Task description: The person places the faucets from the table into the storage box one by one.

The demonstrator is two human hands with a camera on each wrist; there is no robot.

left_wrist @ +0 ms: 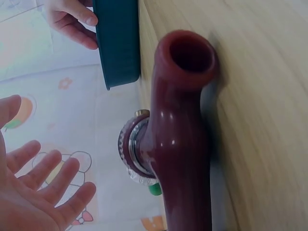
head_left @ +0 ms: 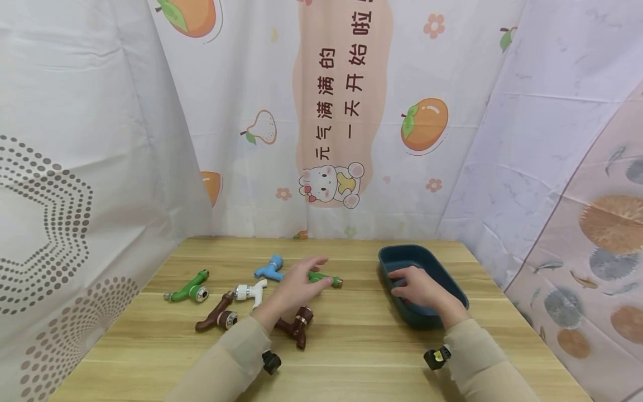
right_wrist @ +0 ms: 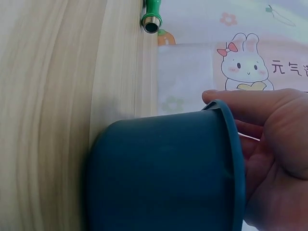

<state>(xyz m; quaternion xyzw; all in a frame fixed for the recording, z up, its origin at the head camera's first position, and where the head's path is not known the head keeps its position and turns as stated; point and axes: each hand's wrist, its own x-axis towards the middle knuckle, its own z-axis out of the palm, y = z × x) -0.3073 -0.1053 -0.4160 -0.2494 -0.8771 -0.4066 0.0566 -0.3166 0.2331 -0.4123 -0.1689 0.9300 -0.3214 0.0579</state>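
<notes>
My left hand (head_left: 298,282) reaches over a green faucet (head_left: 326,278) near the table's middle, thumb and fingers spread apart. In the left wrist view its palm is bare, and a dark brown faucet (left_wrist: 180,125) looms close to the camera. My right hand (head_left: 419,287) hovers over the left side of a dark blue-green plastic basin (head_left: 444,273), fingers loosely bent. Its fingertips are right at the rim in the right wrist view, where the basin's outer wall (right_wrist: 163,168) fills the foreground. Part of the basin's inside is hidden beneath this hand.
Left of my left hand lie a blue faucet (head_left: 271,269), a white one (head_left: 251,291), a brown one (head_left: 218,315) and another green one (head_left: 188,287). A second brown faucet (head_left: 298,326) sits beside my left wrist. Printed curtains (head_left: 261,184) surround the wooden table (head_left: 351,352).
</notes>
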